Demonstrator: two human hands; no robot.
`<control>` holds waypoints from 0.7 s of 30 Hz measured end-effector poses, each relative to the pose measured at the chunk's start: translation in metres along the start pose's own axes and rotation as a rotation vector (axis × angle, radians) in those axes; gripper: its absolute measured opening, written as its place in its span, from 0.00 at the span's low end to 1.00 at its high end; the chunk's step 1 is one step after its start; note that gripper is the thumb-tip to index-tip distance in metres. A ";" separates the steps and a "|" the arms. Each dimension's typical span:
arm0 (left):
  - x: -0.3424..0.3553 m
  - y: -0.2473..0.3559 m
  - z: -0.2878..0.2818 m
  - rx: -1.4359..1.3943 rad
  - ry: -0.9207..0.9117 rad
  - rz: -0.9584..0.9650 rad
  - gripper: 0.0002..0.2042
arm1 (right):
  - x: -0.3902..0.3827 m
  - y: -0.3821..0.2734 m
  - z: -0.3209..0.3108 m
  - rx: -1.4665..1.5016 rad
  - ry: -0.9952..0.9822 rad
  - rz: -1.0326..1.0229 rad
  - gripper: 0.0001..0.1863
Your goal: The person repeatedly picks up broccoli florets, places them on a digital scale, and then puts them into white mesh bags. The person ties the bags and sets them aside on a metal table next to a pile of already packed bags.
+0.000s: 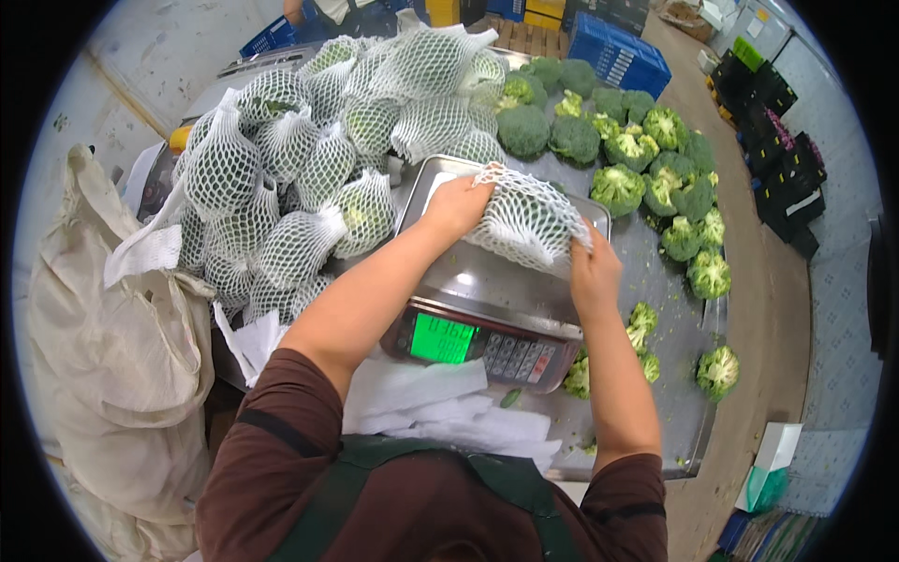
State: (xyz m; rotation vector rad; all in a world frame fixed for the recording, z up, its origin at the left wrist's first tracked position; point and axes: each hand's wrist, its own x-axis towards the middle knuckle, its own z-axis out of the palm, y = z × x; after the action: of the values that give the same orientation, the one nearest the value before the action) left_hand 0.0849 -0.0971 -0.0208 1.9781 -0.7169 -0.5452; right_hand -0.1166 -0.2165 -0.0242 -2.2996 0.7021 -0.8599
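Note:
Over the steel pan [468,286] of a digital scale, my two hands hold a broccoli head in a white foam net sleeve [529,223]. My left hand [459,204] is closed on the sleeve's upper left end. At its right end my right hand [596,270] grips the net, fingers partly hidden behind it. Green shows through the mesh. The scale's lit green display [444,338] and keypad [517,358] face me below the pan.
Left of the scale is a heap of netted broccoli [323,169]. Bare broccoli heads [618,190] lie on the steel table [670,323] to the right. White foam sheets [449,403] sit before the scale. A blue crate [618,54] stands beyond; a cloth sack [122,337] is at left.

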 end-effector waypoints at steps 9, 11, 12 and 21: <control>-0.087 0.025 -0.006 -1.226 -0.706 -0.431 0.23 | -0.016 -0.056 -0.051 1.530 -0.232 0.223 0.22; -0.111 0.034 -0.011 -1.339 -0.794 -0.420 0.22 | -0.013 -0.075 -0.045 1.761 -0.236 0.305 0.29; -0.118 0.032 -0.010 -1.430 -0.849 -0.372 0.22 | -0.008 -0.079 -0.045 1.754 -0.163 0.566 0.32; -0.024 0.041 -0.079 -1.409 -0.110 -0.096 0.25 | 0.045 -0.027 -0.015 0.967 -0.244 0.622 0.19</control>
State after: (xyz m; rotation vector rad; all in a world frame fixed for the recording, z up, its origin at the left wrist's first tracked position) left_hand 0.1067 -0.0483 0.0543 0.6580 -0.1385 -0.8818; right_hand -0.0905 -0.2316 0.0218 -1.1869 0.6353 -0.4444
